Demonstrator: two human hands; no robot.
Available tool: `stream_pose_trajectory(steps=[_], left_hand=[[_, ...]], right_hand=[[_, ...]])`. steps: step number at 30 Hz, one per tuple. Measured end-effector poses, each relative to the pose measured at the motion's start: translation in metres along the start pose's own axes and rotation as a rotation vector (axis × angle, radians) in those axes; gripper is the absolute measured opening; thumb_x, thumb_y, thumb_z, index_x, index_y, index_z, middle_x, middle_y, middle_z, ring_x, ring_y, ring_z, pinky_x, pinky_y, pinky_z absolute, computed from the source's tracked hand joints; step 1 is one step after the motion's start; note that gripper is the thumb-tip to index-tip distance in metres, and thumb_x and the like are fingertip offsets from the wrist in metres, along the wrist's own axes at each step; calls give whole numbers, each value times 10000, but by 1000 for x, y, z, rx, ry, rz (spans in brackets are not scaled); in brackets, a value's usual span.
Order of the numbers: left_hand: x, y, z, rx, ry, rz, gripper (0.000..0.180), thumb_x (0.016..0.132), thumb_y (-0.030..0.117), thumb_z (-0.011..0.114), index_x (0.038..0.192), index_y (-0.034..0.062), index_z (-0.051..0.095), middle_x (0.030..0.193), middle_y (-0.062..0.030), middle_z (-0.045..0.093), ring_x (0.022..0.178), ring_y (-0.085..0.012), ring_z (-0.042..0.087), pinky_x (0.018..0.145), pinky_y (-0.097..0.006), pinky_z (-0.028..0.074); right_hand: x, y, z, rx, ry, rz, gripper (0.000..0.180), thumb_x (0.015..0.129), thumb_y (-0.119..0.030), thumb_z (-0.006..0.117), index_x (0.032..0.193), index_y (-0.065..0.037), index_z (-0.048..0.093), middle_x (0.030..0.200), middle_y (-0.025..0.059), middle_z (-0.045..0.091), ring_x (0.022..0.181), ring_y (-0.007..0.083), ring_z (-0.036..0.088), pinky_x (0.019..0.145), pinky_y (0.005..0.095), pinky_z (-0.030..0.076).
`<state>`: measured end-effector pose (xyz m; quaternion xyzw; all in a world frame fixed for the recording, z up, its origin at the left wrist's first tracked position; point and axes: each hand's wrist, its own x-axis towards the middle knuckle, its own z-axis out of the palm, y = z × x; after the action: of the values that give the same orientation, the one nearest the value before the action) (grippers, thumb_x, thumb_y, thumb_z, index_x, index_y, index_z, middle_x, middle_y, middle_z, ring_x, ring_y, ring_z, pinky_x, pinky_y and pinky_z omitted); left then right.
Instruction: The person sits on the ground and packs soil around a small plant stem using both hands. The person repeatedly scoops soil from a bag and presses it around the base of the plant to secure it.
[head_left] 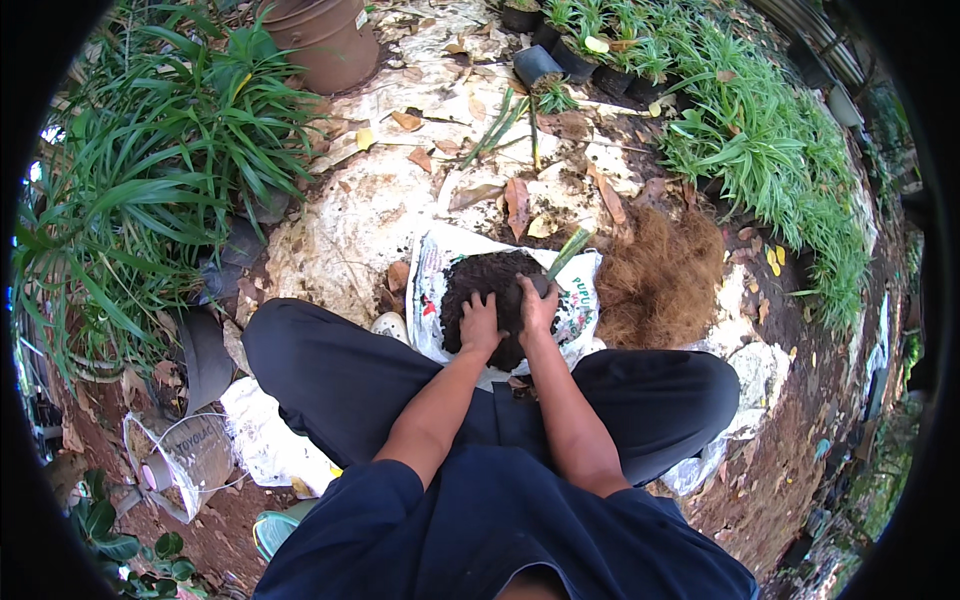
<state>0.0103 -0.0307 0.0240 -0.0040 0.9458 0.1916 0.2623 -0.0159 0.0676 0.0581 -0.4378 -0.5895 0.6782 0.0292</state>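
Observation:
A white printed sack (428, 262) lies spread between my knees, with a heap of dark soil (468, 272) on it. My left hand (480, 324) rests on the soil, fingers spread and pointing away from me. Close by on the right, my right hand (540, 308) curves against something dark and rounded, which cannot be told apart from the soil around it. Just beyond those fingers a stiff green leaf cutting (571, 252) with paler edges slants up to the right. Its base is hidden.
A mound of brown fibre (664, 280) lies right of the sack. Ahead are loose long leaves (497, 125), a tipped dark pot (536, 66) and a large brown pot (322, 45). Grassy plants (170, 150) crowd the left, and potted striped plants (745, 150) the right. A clear bucket (190, 455) lies behind left.

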Motion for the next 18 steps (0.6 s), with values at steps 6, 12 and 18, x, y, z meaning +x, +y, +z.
stream_pose_trajectory(steps=[6, 12, 18], left_hand=[[8, -9, 16, -18, 73, 117, 576, 714, 129, 807, 1208, 70, 516, 1224, -168, 503, 1134, -387, 527, 903, -444, 513], [13, -19, 16, -154, 155, 120, 308, 752, 68, 744, 1029, 35, 613, 1022, -170, 629, 991, -369, 630, 857, -441, 525], [20, -20, 14, -539, 237, -124, 235, 767, 64, 711, 999, 32, 694, 978, -191, 698, 962, -339, 668, 876, -406, 518]], right_hand=[[-3, -5, -2, 17, -11, 7, 717, 704, -263, 785, 1266, 59, 478, 1119, 157, 585, 988, 250, 571, 897, 344, 447], [-2, -3, 1, 35, -47, 24, 665, 680, -243, 801, 1208, 46, 519, 1074, 147, 604, 930, 244, 595, 833, 351, 479], [-2, -1, 1, -107, -41, 24, 548, 640, -197, 801, 1103, 4, 587, 991, 119, 637, 864, 229, 620, 785, 344, 501]])
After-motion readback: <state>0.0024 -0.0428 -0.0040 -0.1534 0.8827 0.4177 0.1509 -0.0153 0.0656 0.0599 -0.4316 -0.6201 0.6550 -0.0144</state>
